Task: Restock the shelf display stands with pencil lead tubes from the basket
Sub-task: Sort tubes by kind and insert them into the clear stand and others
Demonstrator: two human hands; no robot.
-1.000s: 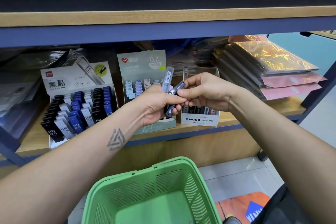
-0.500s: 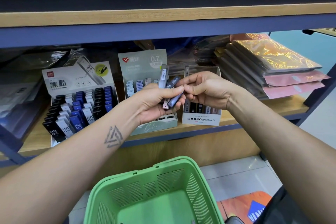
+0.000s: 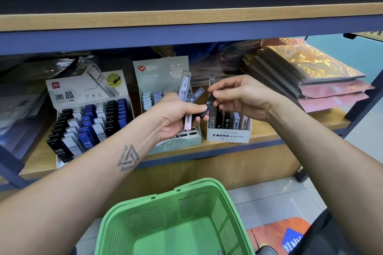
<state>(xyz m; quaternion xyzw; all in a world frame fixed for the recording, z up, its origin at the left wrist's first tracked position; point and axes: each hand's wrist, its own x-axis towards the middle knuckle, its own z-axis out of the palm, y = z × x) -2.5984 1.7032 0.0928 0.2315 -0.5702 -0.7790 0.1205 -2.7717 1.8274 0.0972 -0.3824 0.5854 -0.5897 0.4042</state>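
Head view: left hand (image 3: 176,118) grips tube bunch (image 3: 187,97); right hand (image 3: 240,97) fingers pinch black tube (image 3: 208,107) top

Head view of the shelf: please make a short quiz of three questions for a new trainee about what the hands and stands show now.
1. True or false: the left hand holds several lead tubes at once.
2. Which stand sits just below the right hand? A) the black and blue HB 0.5 stand B) the MONO graph MG box C) the green basket
3. Fill in: the right hand pinches one ____ tube.

Key: 1 true; 2 B; 3 black.
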